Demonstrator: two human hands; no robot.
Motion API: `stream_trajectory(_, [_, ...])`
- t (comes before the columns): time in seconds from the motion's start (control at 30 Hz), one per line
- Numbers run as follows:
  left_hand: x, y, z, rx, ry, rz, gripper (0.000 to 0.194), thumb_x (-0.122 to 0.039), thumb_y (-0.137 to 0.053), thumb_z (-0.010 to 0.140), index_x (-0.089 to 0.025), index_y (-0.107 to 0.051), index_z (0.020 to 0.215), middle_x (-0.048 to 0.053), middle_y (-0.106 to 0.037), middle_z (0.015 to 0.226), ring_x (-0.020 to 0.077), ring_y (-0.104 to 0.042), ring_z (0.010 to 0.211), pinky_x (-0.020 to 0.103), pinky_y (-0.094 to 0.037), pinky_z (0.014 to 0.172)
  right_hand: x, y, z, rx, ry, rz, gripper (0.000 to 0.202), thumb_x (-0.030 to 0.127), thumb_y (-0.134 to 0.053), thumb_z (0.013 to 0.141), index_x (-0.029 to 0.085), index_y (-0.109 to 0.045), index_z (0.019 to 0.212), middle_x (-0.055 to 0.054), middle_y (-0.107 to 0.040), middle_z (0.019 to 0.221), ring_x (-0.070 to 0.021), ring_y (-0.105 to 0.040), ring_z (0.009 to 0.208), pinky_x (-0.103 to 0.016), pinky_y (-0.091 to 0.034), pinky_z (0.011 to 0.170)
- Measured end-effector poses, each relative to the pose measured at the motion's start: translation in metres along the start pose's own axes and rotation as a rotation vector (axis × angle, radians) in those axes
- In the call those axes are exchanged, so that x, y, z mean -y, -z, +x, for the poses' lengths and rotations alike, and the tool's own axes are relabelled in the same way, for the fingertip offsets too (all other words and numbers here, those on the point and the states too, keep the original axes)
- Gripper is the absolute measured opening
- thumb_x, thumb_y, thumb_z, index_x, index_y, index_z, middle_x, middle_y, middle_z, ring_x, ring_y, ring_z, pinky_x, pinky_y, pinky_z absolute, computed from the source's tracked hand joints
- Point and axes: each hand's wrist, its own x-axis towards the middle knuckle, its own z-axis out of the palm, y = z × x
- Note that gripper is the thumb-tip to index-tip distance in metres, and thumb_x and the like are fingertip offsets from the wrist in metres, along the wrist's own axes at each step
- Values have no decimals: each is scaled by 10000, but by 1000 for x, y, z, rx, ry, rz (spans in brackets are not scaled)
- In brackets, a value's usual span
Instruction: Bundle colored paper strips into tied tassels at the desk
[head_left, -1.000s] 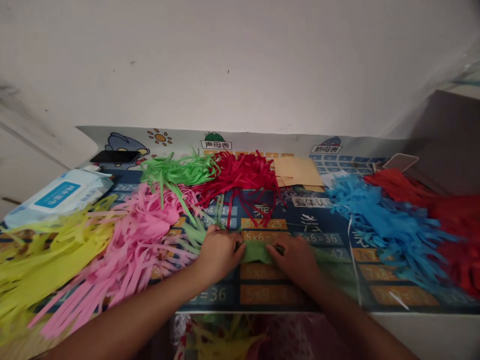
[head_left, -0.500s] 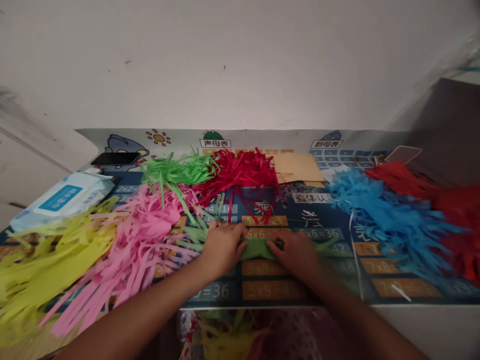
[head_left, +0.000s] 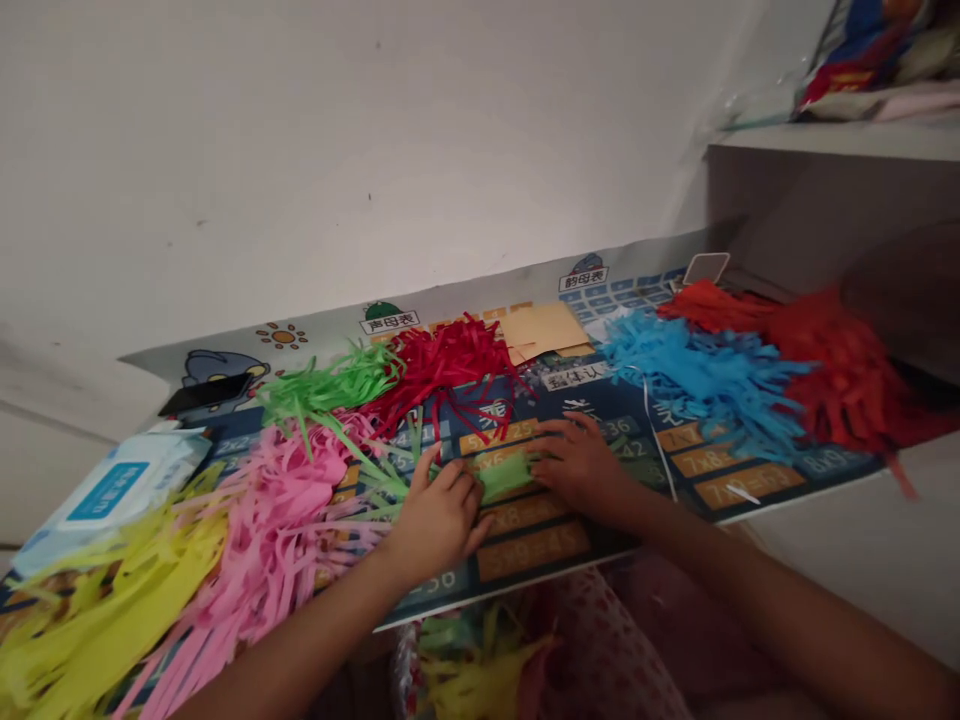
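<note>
Between my hands a strip of pale green fringed paper (head_left: 504, 478) lies on the printed mat (head_left: 525, 590), its cut fringe reaching out to the left. My left hand (head_left: 441, 508) rests over the left part of it, fingers apart and palm down. Over its right end my right hand (head_left: 583, 468) lies flat with the fingers stretched out. Just beyond them are a bright green fringed bundle (head_left: 334, 385) and a dark red fringed bundle (head_left: 454, 365). Pink fringed paper (head_left: 296, 480) spreads beside my left forearm.
Yellow fringed paper (head_left: 127, 600) and a wet wipes pack (head_left: 109, 495) lie at the left, near a dark phone (head_left: 206, 395). Tan paper sheets (head_left: 544, 332) sit at the back. Blue (head_left: 709, 375) and red fringed bundles (head_left: 840, 365) lie right, below a shelf (head_left: 832, 140).
The view has turned right and tilted. My fingers, curled at the green paper before, are now spread out over it.
</note>
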Motion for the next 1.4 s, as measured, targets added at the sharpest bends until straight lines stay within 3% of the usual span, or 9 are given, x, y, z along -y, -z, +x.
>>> stream_trajectory(0.23, [3, -13, -4, -107, 14, 48, 130, -175, -541, 896, -180, -666, 929, 40, -693, 849, 225, -594, 962, 550, -188, 1100, -13, 2, 0, 74, -45, 89, 73, 208, -676, 846, 258, -701, 799, 28, -729, 1010, -235, -531, 1126, -472, -226, 1038])
stream_trajectory(0.37, [3, -12, -6, -99, 15, 57, 141, -165, -550, 901, -175, -665, 980, 33, -686, 843, 222, -597, 946, 555, -211, 1083, 15, 4, 5, 73, -49, -53, 118, 185, -608, 879, 230, -684, 958, -45, -686, 1115, -257, -505, 1146, -487, -224, 1031])
stream_trajectory(0.47, [2, -10, -8, -61, 2, 90, 133, -168, -565, 895, -174, -680, 961, 43, -683, 847, 241, -590, 969, 562, -220, 1076, 40, -6, 13, 123, 65, -70, 243, 208, -544, 924, 178, -602, 1158, -100, -654, 1119, -238, -528, 1055, -424, -313, 942])
stream_trajectory(0.53, [4, -10, -12, -51, -7, 83, 160, -164, -571, 892, -186, -682, 1005, 52, -693, 894, 251, -587, 993, 561, -218, 1076, 44, -15, 14, 195, 89, -57, 158, 187, -524, 938, 170, -635, 1049, -74, -671, 964, -214, -555, 922, -382, -341, 847])
stream_trajectory(0.63, [13, -12, -21, -97, 7, -55, 200, -198, -579, 899, -249, -681, 1063, 31, -708, 951, 235, -603, 975, 545, -214, 1070, 31, -23, 8, 233, 4, 22, 127, 180, -574, 922, 195, -668, 837, -23, -676, 855, -184, -564, 836, -352, -310, 784])
stream_trajectory(0.73, [23, -13, -26, -114, 85, -266, 149, -275, -590, 902, -305, -708, 988, -1, -715, 961, 215, -620, 950, 524, -215, 1054, 13, -22, 0, 220, -103, 161, 139, 237, -610, 920, 227, -706, 820, 0, -697, 883, -168, -579, 850, -337, -280, 762])
stream_trajectory(0.87, [29, -11, -22, -35, 251, -401, 186, -324, -559, 920, -286, -727, 851, -3, -708, 899, 206, -619, 926, 484, -259, 1011, 7, -15, 7, 277, -219, 198, 225, 300, -566, 948, 216, -701, 788, -5, -699, 862, -169, -592, 862, -324, -273, 752])
stream_trajectory(1.1, [31, -14, -7, 23, 425, -445, 283, -345, -570, 879, -221, -688, 653, 15, -675, 768, 203, -585, 849, 434, -337, 907, 7, -16, 28, 387, -386, 125, 219, 331, -609, 887, 192, -652, 722, -4, -697, 760, -164, -602, 735, -312, -272, 718])
stream_trajectory(1.4, [33, -21, -2, 20, 449, -378, 182, -292, -642, 815, -208, -650, 654, 3, -648, 738, 208, -578, 819, 412, -356, 817, 4, -27, 24, 312, -389, 175, 170, 273, -624, 846, 190, -613, 698, -11, -672, 722, -175, -586, 709, -327, -278, 714])
